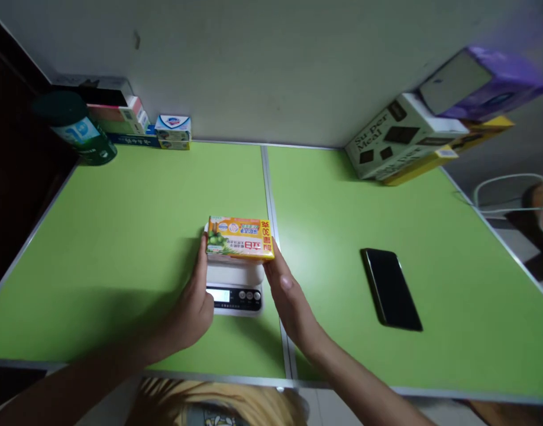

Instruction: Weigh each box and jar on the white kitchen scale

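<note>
An orange and yellow printed box lies flat on top of a small white kitchen scale at the middle of the green table. My left hand grips the box's left end with its fingertips. My right hand grips the right end. Both hands hold the box from the sides, fingers curled against it. The scale's display and round buttons face me below the box.
A black phone lies to the right. Stacked boxes with a purple pack lean at the far right. Small boxes and a dark green jar stand at the far left. A white cable hangs off the right edge.
</note>
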Motion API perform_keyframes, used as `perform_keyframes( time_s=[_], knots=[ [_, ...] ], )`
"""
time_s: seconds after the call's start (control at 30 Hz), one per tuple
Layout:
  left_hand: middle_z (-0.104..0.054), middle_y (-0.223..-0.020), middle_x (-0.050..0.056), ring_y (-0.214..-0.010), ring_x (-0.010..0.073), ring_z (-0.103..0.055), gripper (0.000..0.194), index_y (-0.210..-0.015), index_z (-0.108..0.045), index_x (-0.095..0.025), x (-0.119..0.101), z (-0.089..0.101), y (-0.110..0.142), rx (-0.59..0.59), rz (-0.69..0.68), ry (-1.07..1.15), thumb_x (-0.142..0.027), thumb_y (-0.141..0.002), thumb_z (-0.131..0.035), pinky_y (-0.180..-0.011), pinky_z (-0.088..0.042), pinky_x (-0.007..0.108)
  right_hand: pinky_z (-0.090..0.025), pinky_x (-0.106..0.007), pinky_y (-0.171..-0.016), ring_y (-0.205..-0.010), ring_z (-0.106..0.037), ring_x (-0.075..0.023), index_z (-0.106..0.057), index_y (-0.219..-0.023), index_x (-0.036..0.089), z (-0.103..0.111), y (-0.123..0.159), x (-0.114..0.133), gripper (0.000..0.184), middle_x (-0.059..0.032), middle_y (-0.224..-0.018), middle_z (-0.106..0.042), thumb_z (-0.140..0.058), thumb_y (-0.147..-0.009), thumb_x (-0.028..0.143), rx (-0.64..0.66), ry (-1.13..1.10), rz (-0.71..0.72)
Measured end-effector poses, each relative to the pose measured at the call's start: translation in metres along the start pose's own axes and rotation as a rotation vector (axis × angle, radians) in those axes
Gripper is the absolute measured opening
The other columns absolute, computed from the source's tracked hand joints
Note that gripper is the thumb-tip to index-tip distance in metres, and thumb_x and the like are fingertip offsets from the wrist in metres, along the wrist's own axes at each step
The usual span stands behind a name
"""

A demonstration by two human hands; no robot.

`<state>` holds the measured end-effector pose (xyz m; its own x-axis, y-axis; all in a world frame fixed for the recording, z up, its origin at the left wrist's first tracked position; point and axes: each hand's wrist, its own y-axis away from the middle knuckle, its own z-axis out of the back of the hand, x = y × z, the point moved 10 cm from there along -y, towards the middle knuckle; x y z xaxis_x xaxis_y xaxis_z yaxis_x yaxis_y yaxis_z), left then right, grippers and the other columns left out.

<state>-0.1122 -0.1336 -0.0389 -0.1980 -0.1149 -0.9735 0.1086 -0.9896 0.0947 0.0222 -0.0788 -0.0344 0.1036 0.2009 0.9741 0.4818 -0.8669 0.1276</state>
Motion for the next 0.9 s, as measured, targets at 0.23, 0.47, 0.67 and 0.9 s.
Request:
perform_keyframes(
  time_s=[0.23,0.47,0.67,0.9],
  knots=[
    [0.003,-0.160,-0.006,-0.147,0.0189,0.005,0.096,-0.152,0.003,-0.023,-0.027,0.062,-0.014,-0.166,-0.076,-0.157,-0.001,-0.069,-0.041,-0.121,0.001,0.037,-0.011,-0.042,-0.121,-0.147,-0.010,-0.0196,-0.026,-0.148,0.033,0.051,0.003,0.030,0.077,0.0075,-0.158,-0.019,-0.030,-0.082,0.073,-0.181,0.077,0.031],
    [-0.003,-0.161,-0.006,-0.147,0.0186,0.000,0.095,-0.153,-0.003,-0.026,-0.026,0.082,-0.012,-0.202,-0.063,-0.136,-0.004,-0.070,-0.043,-0.121,-0.002,0.036,-0.014,-0.044,-0.121,-0.147,-0.015,-0.0200,-0.028,-0.147,0.035,0.056,0.006,0.023,0.071,0.0081,-0.158,-0.021,-0.032,-0.084,0.067,-0.188,0.087,0.011],
    [-0.004,-0.161,0.000,-0.147,0.0190,-0.003,0.093,-0.152,-0.005,-0.024,-0.022,0.059,-0.013,-0.137,-0.061,-0.086,-0.006,-0.070,-0.043,-0.120,-0.003,0.041,-0.020,-0.042,-0.120,-0.146,-0.017,-0.0220,-0.021,-0.150,0.034,0.033,-0.004,0.013,0.079,0.0056,-0.158,-0.021,-0.053,-0.081,0.056,-0.017,0.091,0.046],
    [-0.009,-0.161,-0.002,-0.147,0.0174,-0.006,0.085,-0.152,-0.011,-0.021,-0.011,0.039,-0.021,-0.029,0.004,-0.070,-0.006,-0.075,-0.043,-0.120,-0.003,0.034,-0.032,-0.045,-0.113,-0.147,-0.014,-0.0234,-0.013,-0.150,0.037,0.031,-0.034,0.009,0.099,-0.0016,-0.160,-0.014,-0.075,-0.073,0.035,0.188,0.170,0.069]
  ],
)
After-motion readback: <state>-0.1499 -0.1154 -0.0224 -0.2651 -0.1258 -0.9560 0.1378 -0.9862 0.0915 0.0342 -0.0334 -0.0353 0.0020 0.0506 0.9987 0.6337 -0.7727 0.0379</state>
